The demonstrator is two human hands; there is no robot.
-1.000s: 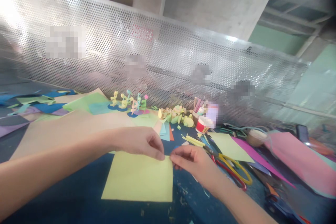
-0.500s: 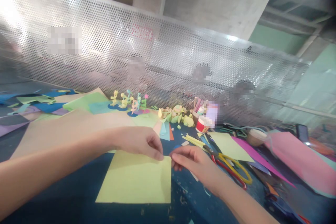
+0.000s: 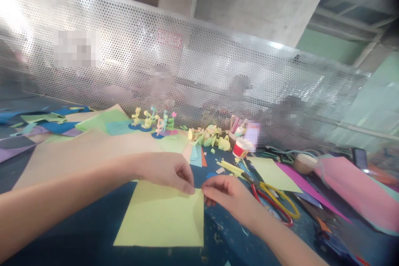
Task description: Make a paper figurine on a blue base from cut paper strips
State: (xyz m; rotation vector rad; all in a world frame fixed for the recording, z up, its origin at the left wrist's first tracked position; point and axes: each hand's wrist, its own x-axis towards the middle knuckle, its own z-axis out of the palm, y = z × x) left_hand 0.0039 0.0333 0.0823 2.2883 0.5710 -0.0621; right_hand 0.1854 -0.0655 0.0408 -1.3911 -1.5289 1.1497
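A flat sheet of pale yellow paper (image 3: 163,220) lies in front of me on the dark blue tabletop. My left hand (image 3: 166,170) rests over its far edge, thumb and fingertips closed on the paper near the far right corner. At that same corner, my right hand (image 3: 226,191) pinches the paper's edge between thumb and forefinger. The two sets of fingertips are a short gap apart. Just right of my right hand lie scissors with red handles (image 3: 274,205) and a yellow-handled pair (image 3: 280,197).
Small paper figures (image 3: 152,120) stand at the back, beside a pile of yellow paper pieces (image 3: 212,135) and a red-and-white tub (image 3: 241,148). Large beige paper (image 3: 77,153) spreads left. Pink paper (image 3: 358,187) and a phone (image 3: 360,158) lie right. A perforated metal screen (image 3: 193,58) rises behind.
The yellow sheet's near edge sits slightly lower in view, and both hands have shifted down a little. Both keep hold of the sheet.
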